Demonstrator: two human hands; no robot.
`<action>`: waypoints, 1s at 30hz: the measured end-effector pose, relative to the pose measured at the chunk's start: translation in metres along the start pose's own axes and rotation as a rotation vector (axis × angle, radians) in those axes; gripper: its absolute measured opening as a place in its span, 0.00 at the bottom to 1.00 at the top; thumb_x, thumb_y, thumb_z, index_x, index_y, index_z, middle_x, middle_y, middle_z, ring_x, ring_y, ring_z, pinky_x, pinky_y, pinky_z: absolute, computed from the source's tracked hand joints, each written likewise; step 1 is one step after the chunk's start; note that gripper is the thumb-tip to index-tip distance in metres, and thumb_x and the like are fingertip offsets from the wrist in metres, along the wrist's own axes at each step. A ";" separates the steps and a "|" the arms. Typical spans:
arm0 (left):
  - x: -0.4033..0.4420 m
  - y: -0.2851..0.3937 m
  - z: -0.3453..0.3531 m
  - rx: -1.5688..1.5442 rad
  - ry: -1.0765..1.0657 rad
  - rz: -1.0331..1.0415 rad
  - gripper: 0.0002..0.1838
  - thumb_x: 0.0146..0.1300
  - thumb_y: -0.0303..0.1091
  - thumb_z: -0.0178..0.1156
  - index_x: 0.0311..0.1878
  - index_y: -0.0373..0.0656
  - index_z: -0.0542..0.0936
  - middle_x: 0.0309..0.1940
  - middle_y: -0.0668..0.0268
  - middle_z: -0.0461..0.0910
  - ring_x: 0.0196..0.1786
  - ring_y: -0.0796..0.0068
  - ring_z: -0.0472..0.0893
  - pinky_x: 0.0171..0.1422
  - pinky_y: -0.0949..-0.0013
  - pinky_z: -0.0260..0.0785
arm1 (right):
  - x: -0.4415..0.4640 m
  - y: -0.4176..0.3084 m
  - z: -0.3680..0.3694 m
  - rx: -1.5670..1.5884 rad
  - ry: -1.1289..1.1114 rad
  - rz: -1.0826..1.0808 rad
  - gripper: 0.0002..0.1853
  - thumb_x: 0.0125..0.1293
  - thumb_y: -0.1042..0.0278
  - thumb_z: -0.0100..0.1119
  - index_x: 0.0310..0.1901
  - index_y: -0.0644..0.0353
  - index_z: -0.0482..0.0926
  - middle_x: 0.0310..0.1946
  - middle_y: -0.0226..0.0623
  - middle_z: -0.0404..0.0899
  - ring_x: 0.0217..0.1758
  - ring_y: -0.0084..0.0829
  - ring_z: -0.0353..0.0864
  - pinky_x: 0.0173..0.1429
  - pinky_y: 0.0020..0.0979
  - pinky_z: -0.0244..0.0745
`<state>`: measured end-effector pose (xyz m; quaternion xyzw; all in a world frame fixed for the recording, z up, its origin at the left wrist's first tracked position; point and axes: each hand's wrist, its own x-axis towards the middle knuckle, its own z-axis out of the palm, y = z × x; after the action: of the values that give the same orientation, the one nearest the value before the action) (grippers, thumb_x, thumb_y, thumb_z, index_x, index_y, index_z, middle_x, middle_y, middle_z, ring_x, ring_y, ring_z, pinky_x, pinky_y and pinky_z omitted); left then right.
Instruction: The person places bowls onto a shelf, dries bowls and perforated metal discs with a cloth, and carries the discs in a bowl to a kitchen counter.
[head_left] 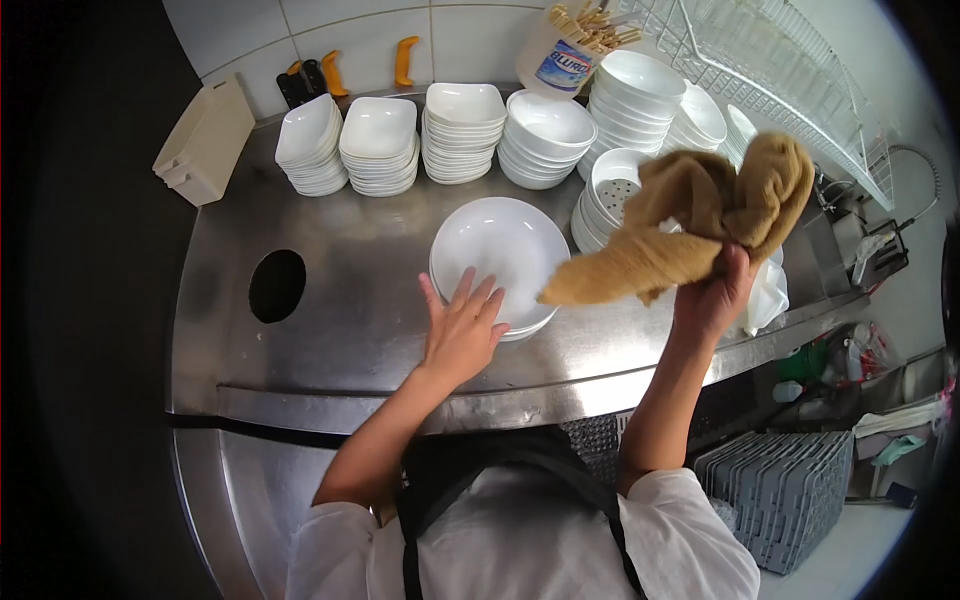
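A short stack of round white plates (515, 235) rests on the steel counter in front of me. My left hand (463, 330) lies over the near left part of the top plate, fingers spread; whether it presses on the surface I cannot tell. Raised to the right, my right hand (715, 295) grips a brown cloth (690, 225), which hangs bunched with one corner reaching toward the plates' right edge. Behind the cloth, partly hidden, stand white bowls (590, 220) and a white piece with holes in it.
Along the wall stand stacks of square white dishes (378, 130) and round white bowls (550, 125). A tub of wooden sticks (563, 62), a beige bin (205, 140) and a glass rack (790, 80) border the counter (330, 350). A round hole (277, 286) opens at left.
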<state>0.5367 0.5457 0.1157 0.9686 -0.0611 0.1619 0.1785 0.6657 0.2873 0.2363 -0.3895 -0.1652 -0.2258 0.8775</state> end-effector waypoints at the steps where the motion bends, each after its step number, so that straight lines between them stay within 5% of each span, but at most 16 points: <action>1: 0.002 -0.004 0.003 0.021 -0.158 0.000 0.20 0.64 0.42 0.64 0.56 0.45 0.81 0.60 0.61 0.78 0.71 0.58 0.69 0.71 0.17 0.35 | -0.007 -0.005 -0.012 -0.039 0.093 0.014 0.30 0.67 0.72 0.53 0.71 0.61 0.62 0.62 0.43 0.73 0.63 0.40 0.77 0.65 0.44 0.77; 3: 0.002 -0.011 0.010 0.016 -0.286 0.040 0.11 0.66 0.41 0.61 0.42 0.46 0.86 0.50 0.67 0.84 0.59 0.69 0.79 0.71 0.15 0.34 | -0.013 -0.018 -0.042 -0.048 0.090 0.039 0.30 0.66 0.75 0.53 0.70 0.62 0.62 0.62 0.43 0.73 0.61 0.40 0.77 0.64 0.43 0.77; 7: -0.006 -0.022 0.014 -0.020 -0.172 0.155 0.08 0.66 0.39 0.62 0.39 0.47 0.85 0.43 0.68 0.85 0.51 0.69 0.81 0.71 0.15 0.33 | -0.023 -0.040 -0.086 -0.128 0.130 -0.002 0.29 0.68 0.74 0.53 0.70 0.66 0.62 0.62 0.45 0.74 0.62 0.43 0.78 0.66 0.48 0.76; 12: 0.008 -0.016 -0.011 -0.121 -0.193 0.130 0.06 0.65 0.37 0.63 0.35 0.47 0.83 0.30 0.68 0.83 0.43 0.68 0.82 0.75 0.20 0.30 | -0.028 -0.056 -0.089 -0.113 0.193 0.000 0.32 0.65 0.77 0.53 0.71 0.62 0.60 0.61 0.41 0.71 0.60 0.38 0.77 0.64 0.41 0.76; 15: 0.009 -0.004 -0.014 -0.059 -0.142 0.180 0.08 0.63 0.39 0.65 0.33 0.46 0.81 0.28 0.67 0.81 0.40 0.67 0.81 0.77 0.33 0.46 | -0.027 -0.055 -0.092 -0.109 0.204 0.016 0.32 0.64 0.77 0.53 0.71 0.62 0.60 0.61 0.41 0.71 0.61 0.37 0.76 0.65 0.41 0.75; 18: 0.008 -0.007 -0.010 -0.070 -0.080 0.324 0.12 0.59 0.42 0.69 0.32 0.45 0.79 0.26 0.67 0.79 0.38 0.65 0.80 0.66 0.50 0.60 | -0.025 -0.049 -0.092 -0.100 0.209 0.069 0.32 0.63 0.78 0.53 0.71 0.62 0.60 0.62 0.41 0.71 0.61 0.37 0.75 0.66 0.41 0.74; 21: 0.010 -0.016 -0.005 0.033 -0.071 0.389 0.15 0.54 0.44 0.71 0.32 0.45 0.78 0.25 0.66 0.79 0.37 0.65 0.79 0.54 0.60 0.64 | -0.022 -0.046 -0.088 -0.091 0.193 0.108 0.33 0.62 0.78 0.54 0.71 0.63 0.60 0.62 0.42 0.70 0.62 0.37 0.75 0.67 0.40 0.73; 30: 0.026 -0.010 -0.028 -0.080 -0.121 0.298 0.18 0.53 0.45 0.73 0.32 0.43 0.77 0.25 0.62 0.80 0.34 0.58 0.81 0.45 0.59 0.69 | -0.004 -0.037 -0.101 -0.048 0.113 0.148 0.31 0.64 0.77 0.55 0.69 0.64 0.62 0.61 0.42 0.73 0.61 0.37 0.76 0.65 0.40 0.75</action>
<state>0.5549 0.5635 0.1465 0.9489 -0.2213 0.1252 0.1870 0.6548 0.1892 0.1922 -0.4082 -0.0806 -0.1857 0.8902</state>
